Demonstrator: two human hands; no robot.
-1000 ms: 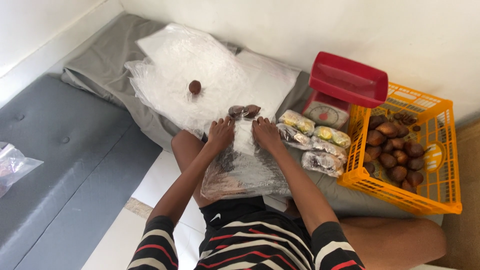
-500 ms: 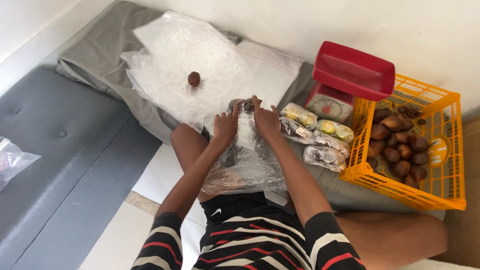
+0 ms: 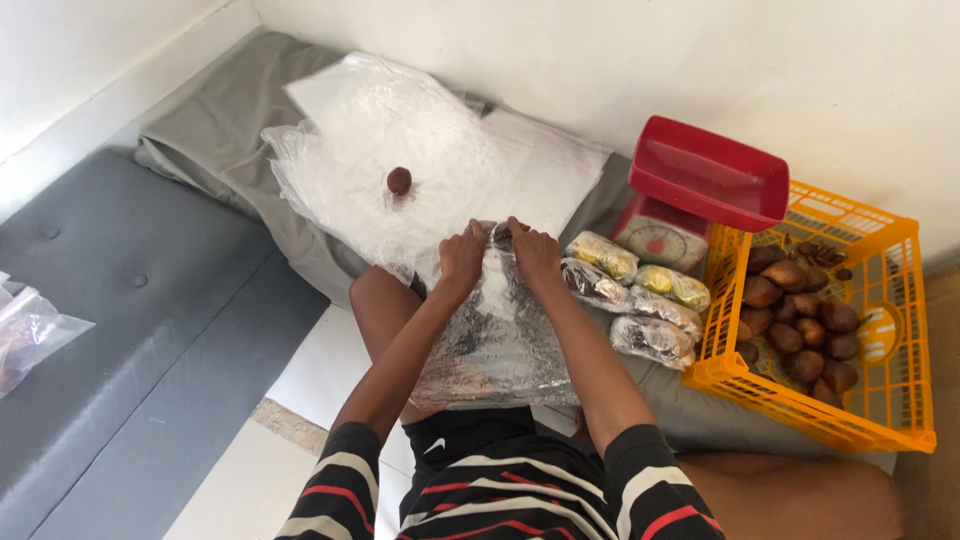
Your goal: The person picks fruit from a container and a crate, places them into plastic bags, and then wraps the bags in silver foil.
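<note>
Pinching the top of a clear plastic bag (image 3: 500,335) is what both hands are doing right now: the left hand (image 3: 463,256) and the right hand (image 3: 535,252) sit close together at the bag's mouth, fingers closed on the plastic, while the bag itself lies along the person's lap with dark brown stuff showing through it. Looks like brown scaly fruit inside, though the plastic is too crinkly to count them. As for how far along things are, I'd say somewhere in the middle: four small packed bags (image 3: 635,298) already lie in a row just right of the lap, on the grey cloth (image 3: 200,140) spread over the floor, so a few are done. The orange crate (image 3: 900,400) at the right edge has plenty of loose fruit left, so lots to go. A red kitchen scale (image 3: 700,195) stands between the crate and the wall. One single fruit (image 3: 399,181) sits alone on a pile of empty plastic bags (image 3: 380,150) beyond the hands, and a grey cushion (image 3: 130,330) fills the left side.
</note>
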